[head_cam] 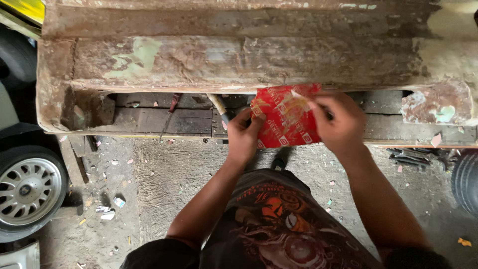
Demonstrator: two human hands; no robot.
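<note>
Gripped at opposite edges, a red rectangular sheet [285, 119] with small white labels is held by the left hand [242, 138] and right hand [338, 122], just below a rusty, peeling metal panel [239, 60].

One red printed sheet [286, 119] between my two hands, left hand [243, 137], right hand [338, 122], one screwdriver [171, 112] left of the sheet, one alloy wheel [27, 192] farther left.
</note>
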